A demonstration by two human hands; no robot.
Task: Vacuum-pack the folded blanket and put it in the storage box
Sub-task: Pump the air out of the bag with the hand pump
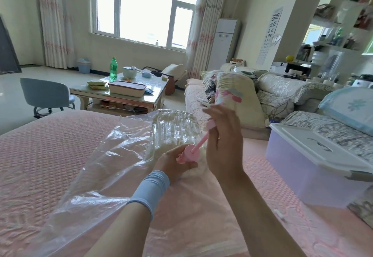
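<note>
A clear plastic vacuum bag [113, 155] lies across the pink bed, with the cream folded blanket [175, 123] inside it at the far end, wrinkled tight by the plastic. A pink hand pump [189, 153] stands on the bag. My left hand [171, 161] grips the pump's body. My right hand [224, 135] holds the pump's handle, and the pink rod [200, 142] is drawn out upward. The storage box [298, 168], pale translucent with a white lid on it, sits on the bed to the right.
The pink quilted bed cover [50, 151] spreads around the bag. A sofa [282, 95] with pillows and bedding stands behind the box. A coffee table [121, 93] with a green bottle and a blue chair [46, 95] are farther back.
</note>
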